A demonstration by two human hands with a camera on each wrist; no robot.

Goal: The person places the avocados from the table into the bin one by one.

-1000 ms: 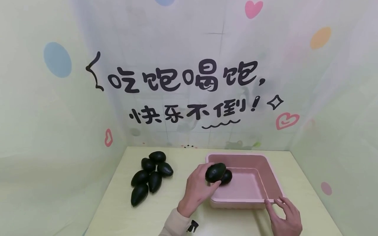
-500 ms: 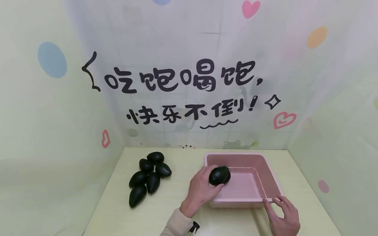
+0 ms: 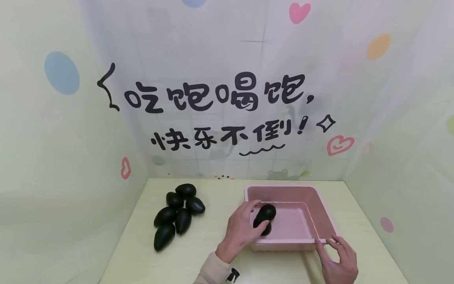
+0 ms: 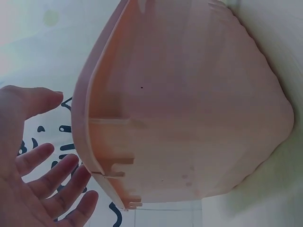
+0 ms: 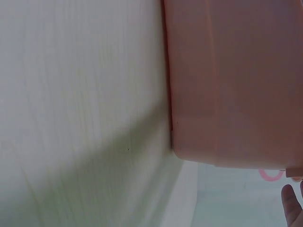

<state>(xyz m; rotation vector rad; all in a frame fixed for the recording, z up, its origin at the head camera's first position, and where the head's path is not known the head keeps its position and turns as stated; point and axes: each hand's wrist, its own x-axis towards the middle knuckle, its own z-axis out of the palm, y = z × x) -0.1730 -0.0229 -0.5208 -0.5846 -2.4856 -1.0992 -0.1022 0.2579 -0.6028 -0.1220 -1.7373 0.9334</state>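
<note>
Two dark avocados lie close together at the left side of the pink plastic basin (image 3: pixel 291 241) in the head view; the upper avocado (image 3: pixel 268 212) partly overlaps the lower avocado (image 3: pixel 266 230). My left hand (image 3: pixel 242 227) reaches over the basin's left rim, its thumb across the avocados in this view. In the left wrist view the left hand (image 4: pixel 47 175) has spread fingers with nothing between them, beside the basin's rim. My right hand (image 3: pixel 338 260) holds the near right corner of the rim between thumb and fingers. Only fingertips (image 5: pixel 289 203) of it show in the right wrist view.
Several more avocados (image 3: pixel 182 221) lie in a cluster on the left of the pale table (image 3: pixel 205 244). A printed cloth (image 3: pixel 213 51) stands behind and at the sides. A small black object (image 3: pixel 233 275) shows beside the left cuff.
My left hand has lowered an avocado into the basin beside the other one and let go of it. The right hand has stayed at the basin's corner.
</note>
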